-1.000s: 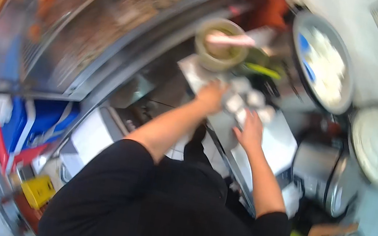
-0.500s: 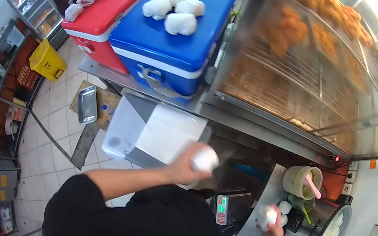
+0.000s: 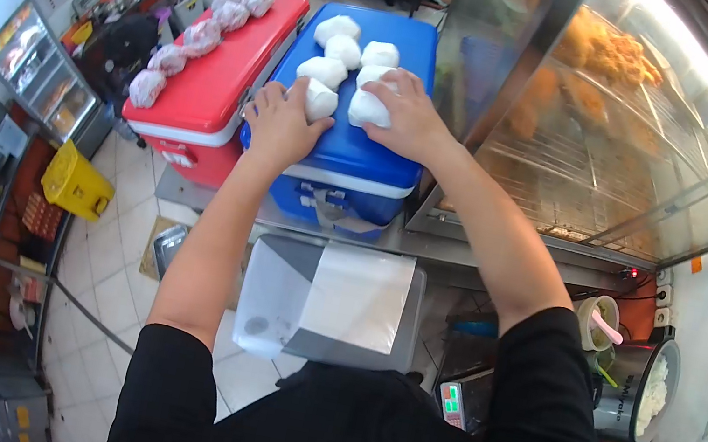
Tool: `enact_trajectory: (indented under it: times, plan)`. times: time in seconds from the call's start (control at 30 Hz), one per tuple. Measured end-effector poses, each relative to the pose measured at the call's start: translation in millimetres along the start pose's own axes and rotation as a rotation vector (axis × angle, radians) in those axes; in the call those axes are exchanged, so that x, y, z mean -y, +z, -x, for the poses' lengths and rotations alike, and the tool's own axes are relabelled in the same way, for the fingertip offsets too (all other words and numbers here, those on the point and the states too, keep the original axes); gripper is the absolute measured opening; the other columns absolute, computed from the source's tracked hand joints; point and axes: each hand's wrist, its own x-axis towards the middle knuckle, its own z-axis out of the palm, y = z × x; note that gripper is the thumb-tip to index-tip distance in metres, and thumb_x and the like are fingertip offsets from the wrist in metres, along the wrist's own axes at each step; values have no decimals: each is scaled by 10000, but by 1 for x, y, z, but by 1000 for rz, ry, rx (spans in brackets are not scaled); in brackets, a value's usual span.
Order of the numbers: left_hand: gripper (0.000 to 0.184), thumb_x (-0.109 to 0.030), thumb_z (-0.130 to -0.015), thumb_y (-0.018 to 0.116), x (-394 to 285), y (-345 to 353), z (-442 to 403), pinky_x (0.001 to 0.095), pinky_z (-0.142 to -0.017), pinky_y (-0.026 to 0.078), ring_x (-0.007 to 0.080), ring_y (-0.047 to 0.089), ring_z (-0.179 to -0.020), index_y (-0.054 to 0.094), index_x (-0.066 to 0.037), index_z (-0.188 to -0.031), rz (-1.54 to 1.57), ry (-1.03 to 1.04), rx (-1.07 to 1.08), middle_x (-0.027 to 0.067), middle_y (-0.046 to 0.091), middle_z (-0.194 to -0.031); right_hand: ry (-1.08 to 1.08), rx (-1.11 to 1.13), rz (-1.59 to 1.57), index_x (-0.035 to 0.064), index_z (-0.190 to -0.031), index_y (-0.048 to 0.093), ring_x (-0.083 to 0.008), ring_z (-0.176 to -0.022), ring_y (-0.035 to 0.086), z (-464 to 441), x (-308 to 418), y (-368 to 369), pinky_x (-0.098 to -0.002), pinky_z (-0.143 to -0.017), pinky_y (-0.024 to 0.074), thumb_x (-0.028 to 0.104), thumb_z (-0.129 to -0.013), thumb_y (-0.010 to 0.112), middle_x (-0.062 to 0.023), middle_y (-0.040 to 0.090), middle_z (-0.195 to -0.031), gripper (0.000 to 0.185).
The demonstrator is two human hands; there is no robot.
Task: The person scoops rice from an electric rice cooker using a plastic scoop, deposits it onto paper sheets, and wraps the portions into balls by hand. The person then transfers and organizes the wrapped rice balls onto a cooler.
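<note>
Both arms reach forward over the lid of a blue cooler box [image 3: 349, 154]. My left hand [image 3: 284, 125] curls round a white wrapped parcel [image 3: 319, 101] at the front of the lid. Beside it, my right hand [image 3: 410, 117] grips another white parcel [image 3: 369, 109], fingers over its top and thumb low on its side. Several more white parcels [image 3: 343, 51] of the same rounded shape rest just behind. What is inside the wrapping does not show.
Left of the blue cooler stands a red cooler [image 3: 237, 77] topped with bagged bundles [image 3: 201, 37]. A glass cabinet of fried food [image 3: 606, 52] is on the right. Below are a plastic tub with white sheets [image 3: 357, 297], a digital scale [image 3: 452, 404] and a rice cooker [image 3: 627, 392].
Both hands, each with a white parcel, have moved forward onto the blue cooler lid, the left from above the tub, the right from beside the rice cooker. The view has tilted up.
</note>
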Motion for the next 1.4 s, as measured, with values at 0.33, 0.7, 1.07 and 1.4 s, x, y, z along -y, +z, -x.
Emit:
enact_trajectory:
  times: [0.33,0.7,1.07,1.4]
  plan:
    - [588,-271,-908,801,-38,46,26,486,-1111,426,357,580,-1250,589,65,-1342,150,207,-558,239,617,-1312,3,-397,-283,96,-1026,714,-293,-880,667,224,92,-78,-429,-778,543,86,-810,745,-101,678,-927,219]
    - [553,-136,-873,756,-491,175,426,501,-1111,454,444,524,-1324,584,-48,-1392,823,1028,937,244,550,-1406,2010,-328,907,48,-1534,414,-454,-1328,512,807,98,-215,-581,-1114,403,362,-866,769,-265,510,-1435,818]
    - [387,-83,-844,648,-571,293,500,525,-1047,490,429,592,-1183,617,-105,-1229,544,1131,778,248,587,-1304,2013,-560,398,-43,-1263,676,-389,-1205,643,930,50,-182,-467,-1103,464,439,-801,862,-231,668,-1338,693]
    - [613,-128,-879,796,-158,96,279,425,-1014,506,311,553,-1229,502,-38,-1408,966,56,79,162,520,-1326,1582,-1083,-1077,244,-1544,430,-263,-1239,568,642,154,-218,-490,-1002,493,348,-897,690,-47,558,-1436,705]
